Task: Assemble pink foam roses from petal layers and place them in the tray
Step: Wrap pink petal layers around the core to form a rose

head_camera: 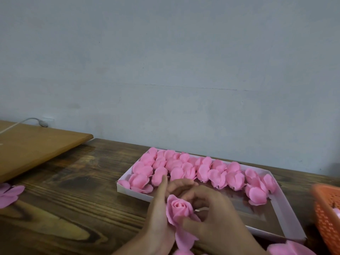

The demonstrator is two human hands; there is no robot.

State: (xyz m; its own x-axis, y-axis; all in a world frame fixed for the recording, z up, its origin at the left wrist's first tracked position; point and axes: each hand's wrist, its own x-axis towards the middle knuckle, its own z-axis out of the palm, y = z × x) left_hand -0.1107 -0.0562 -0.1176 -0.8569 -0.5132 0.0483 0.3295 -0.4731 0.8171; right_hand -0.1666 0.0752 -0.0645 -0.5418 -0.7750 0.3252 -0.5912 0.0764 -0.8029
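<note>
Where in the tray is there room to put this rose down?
The tray is bare in its near right part, between the rows of roses and its near wall. Its far side and left end are packed. The table left of it is bare.

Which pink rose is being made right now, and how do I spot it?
Look on the dark wooden table for the white shallow cardboard tray of pink foam roses. Just in front of its near edge, the left hand and right hand hold a single pink foam rose. Only this one shows its curled centre and trails loose petals below.
</note>
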